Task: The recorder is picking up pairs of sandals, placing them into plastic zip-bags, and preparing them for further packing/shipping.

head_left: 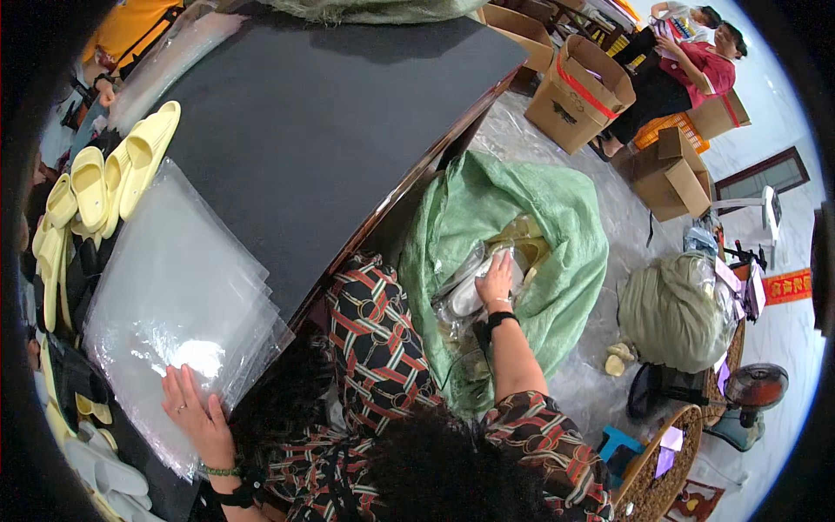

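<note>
My left hand (196, 409) lies flat with its fingers spread on the near corner of a stack of clear plastic bags (174, 261) on the dark table. To the right of my legs, my right hand (496, 277) reaches into a large green woven sack (565, 209). Its fingers are closed over a pair of white slippers (467, 297) in clear wrapping; the thumb is hidden. Other wrapped slippers (522, 228), yellowish ones, sit beside that pair inside the sack.
Pale yellow slippers (148, 157) line the table's left side, with grey slippers (109, 465) nearer. Beyond the sack stand open cardboard boxes (578, 91), and a full tied sack (678, 313) rests near a fan (755, 387). Two people (696, 70) are at the far right.
</note>
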